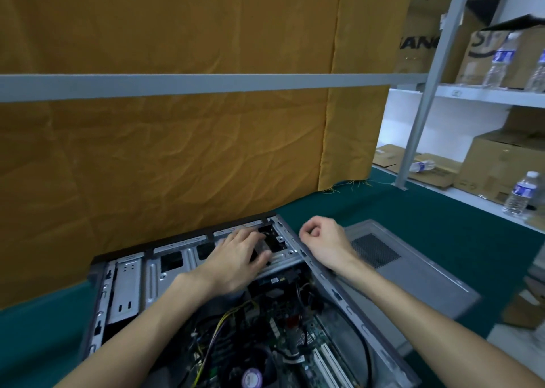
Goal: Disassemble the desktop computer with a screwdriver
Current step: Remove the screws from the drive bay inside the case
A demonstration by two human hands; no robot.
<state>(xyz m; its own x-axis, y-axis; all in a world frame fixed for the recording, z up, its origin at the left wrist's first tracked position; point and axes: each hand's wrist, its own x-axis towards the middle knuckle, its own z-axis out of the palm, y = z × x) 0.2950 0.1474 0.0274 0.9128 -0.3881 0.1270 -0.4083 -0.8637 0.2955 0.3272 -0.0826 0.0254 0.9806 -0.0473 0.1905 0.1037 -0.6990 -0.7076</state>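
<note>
Computer case (188, 269) open, left hand (236, 258) inside; right hand (324, 240) above edge

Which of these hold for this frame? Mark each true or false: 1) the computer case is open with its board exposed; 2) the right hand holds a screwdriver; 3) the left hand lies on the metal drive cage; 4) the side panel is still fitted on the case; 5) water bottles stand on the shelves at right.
1) True: the computer case is open and the motherboard shows.
2) False: the right hand is loosely curled above the case edge; no screwdriver is visible in it.
3) True: the left hand rests flat on the drive cage.
4) False: the side panel lies on the green cloth beside the case.
5) True: a water bottle stands there.
</note>
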